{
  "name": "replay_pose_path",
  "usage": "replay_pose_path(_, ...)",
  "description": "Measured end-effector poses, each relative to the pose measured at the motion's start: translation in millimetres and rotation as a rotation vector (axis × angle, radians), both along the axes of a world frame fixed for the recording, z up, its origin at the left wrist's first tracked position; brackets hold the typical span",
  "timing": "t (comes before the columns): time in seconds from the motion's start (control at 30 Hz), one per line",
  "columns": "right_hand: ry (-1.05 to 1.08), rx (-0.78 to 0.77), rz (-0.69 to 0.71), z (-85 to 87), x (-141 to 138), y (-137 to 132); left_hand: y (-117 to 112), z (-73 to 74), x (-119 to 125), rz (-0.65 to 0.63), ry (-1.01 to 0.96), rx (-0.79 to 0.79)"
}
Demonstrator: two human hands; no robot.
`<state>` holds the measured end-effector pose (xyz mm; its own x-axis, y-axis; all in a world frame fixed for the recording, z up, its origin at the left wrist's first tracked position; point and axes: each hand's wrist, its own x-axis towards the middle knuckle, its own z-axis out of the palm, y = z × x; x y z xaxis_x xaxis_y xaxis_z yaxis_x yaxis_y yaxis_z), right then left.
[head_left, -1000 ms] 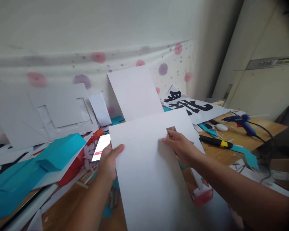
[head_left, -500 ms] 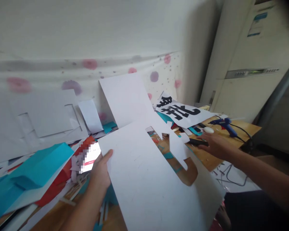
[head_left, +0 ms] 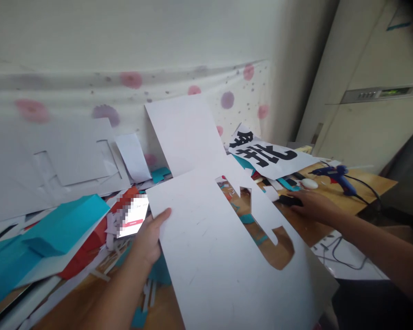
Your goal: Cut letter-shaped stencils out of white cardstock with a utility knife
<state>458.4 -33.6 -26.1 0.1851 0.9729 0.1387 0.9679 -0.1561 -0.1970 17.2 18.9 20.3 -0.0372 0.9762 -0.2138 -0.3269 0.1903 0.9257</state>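
Observation:
My left hand (head_left: 154, 233) is closed on the left edge of a large white board (head_left: 206, 256), its thumb lying on the face. The board is tilted up toward me and has a curved, hook-shaped opening cut through it, with table and scraps showing through. Beyond the board's right edge, my right hand (head_left: 308, 206) is closed over the near end of a black, elongated object (head_left: 289, 200) on the table. The kind of object cannot be made out, as the fingers cover part of it. A white oval object (head_left: 309, 184) lies just past those fingers.
A blue glue gun (head_left: 335, 176) with a cord lies at the right. Behind is a white sheet with black characters (head_left: 261, 153). Teal paper (head_left: 62, 224), red paper (head_left: 86, 256) and a lit phone (head_left: 134, 217) crowd the left. Another white board (head_left: 182, 133) leans at the back.
My right hand has come down and closed over the black object's end. My left hand still holds the white board. The whole view has shifted slightly.

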Motion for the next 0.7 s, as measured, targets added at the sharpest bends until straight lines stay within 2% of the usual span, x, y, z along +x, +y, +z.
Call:
replay_pose_path(0.13,0.114,0.021,-0.093,16.5,12.2,-11.0,-0.9,-1.6,0.2,0.011,-0.034,0.023)
replay_pose_path(0.2,0.251,0.052,-0.161,23.1,15.9,-19.7,-1.3,-1.2,0.7,0.019,-0.041,0.025)
replay_pose_path(0.33,0.998,0.252,-0.408,34.0,3.3,-40.1,-1.9,-0.7,1.5,0.021,-0.056,0.037)
replay_pose_path(0.4,1.229,0.294,-0.503,40.8,-12.6,-47.4,-2.5,-1.0,1.6,0.031,-0.052,0.047)
replay_pose_path(0.57,1.264,0.3,-0.427,55.5,-51.2,-51.1,-4.8,-1.0,1.9,0.045,-0.054,0.062)
replay_pose_path(0.7,1.336,0.337,-0.352,57.9,-60.9,-48.8,-6.4,1.8,3.8,0.06,-0.049,0.046)
